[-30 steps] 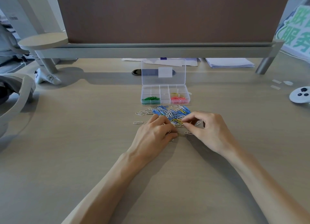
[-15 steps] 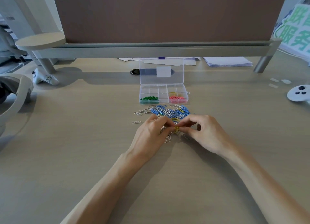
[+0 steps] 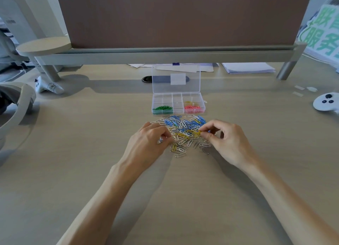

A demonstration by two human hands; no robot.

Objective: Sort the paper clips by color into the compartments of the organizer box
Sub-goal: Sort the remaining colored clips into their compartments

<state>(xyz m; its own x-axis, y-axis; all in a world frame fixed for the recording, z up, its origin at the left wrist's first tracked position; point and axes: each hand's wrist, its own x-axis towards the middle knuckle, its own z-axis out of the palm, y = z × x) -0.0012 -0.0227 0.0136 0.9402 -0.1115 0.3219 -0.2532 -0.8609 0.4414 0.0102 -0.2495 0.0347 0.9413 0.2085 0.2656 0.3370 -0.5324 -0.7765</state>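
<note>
Clear plastic organizer box (image 3: 177,109) stands at the far middle of the beige wood-grain desk (image 3: 88,153), its hinged lid raised toward the far side. Green paper clips (image 3: 162,108) fill its near left compartment, pink paper clips (image 3: 192,107) its near right one, and a few yellow clips (image 3: 189,103) lie in the compartment just beyond the pink. On the near side of the box, a loose pile of blue, white and yellow paper clips (image 3: 183,127) is spread on the desk.

Both hands are at the near edge of that pile. The left hand (image 3: 146,144) has its fingers curled at the pile's left side and pinches a small silver clip (image 3: 160,140). The right hand (image 3: 229,142), at the pile's right side, pinches a yellow paper clip (image 3: 197,133) between thumb and forefinger, the other fingers loosely bent.

A white game controller (image 3: 326,102) lies at the far right, and a stack of white paper (image 3: 247,68) rests beneath the brown partition panel (image 3: 183,15).
</note>
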